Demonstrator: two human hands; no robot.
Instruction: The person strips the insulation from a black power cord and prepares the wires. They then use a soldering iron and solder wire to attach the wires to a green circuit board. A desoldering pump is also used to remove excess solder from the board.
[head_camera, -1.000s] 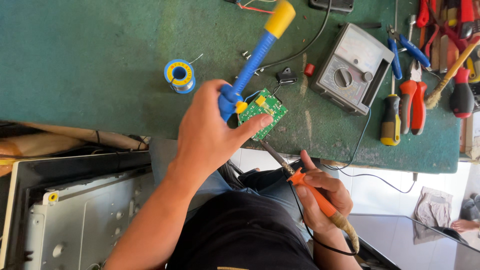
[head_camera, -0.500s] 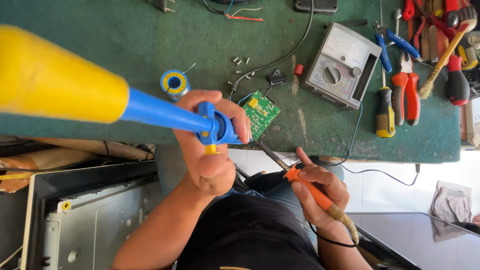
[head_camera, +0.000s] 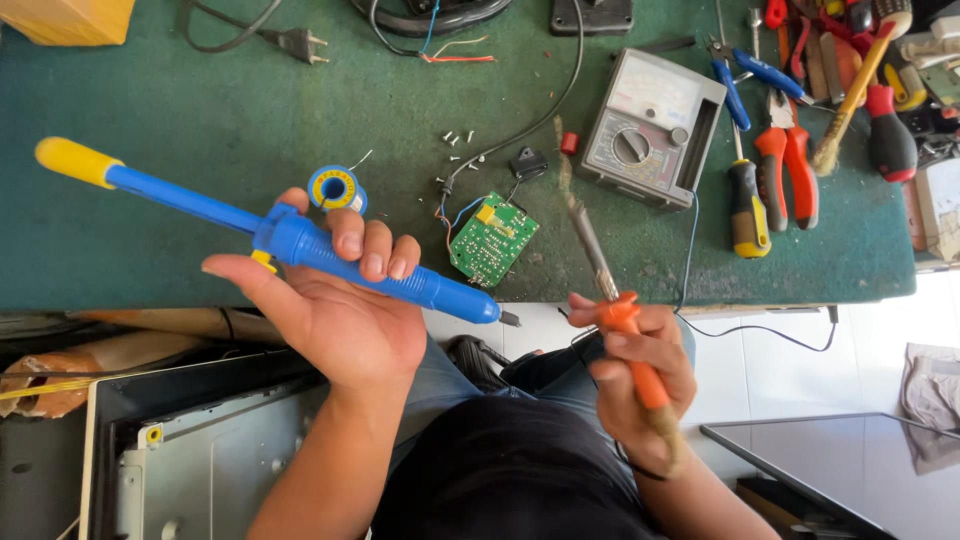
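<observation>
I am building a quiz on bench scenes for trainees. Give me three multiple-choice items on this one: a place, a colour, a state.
1. Where does the green circuit board lie?
A. on the green mat
B. in the left hand
C. on the floor

2. What colour is the plunger end of the blue desoldering pump?
A. red
B. yellow
C. black

3. How does the right hand stand?
A. open and empty
B. flat on the meter
C. closed around the orange-handled soldering iron

Answers: 1 A, the board rests on the mat beside the solder spool. 2 B, the far end is yellow. 3 C, the fingers wrap the orange handle, while the left hand holds the pump.
</observation>
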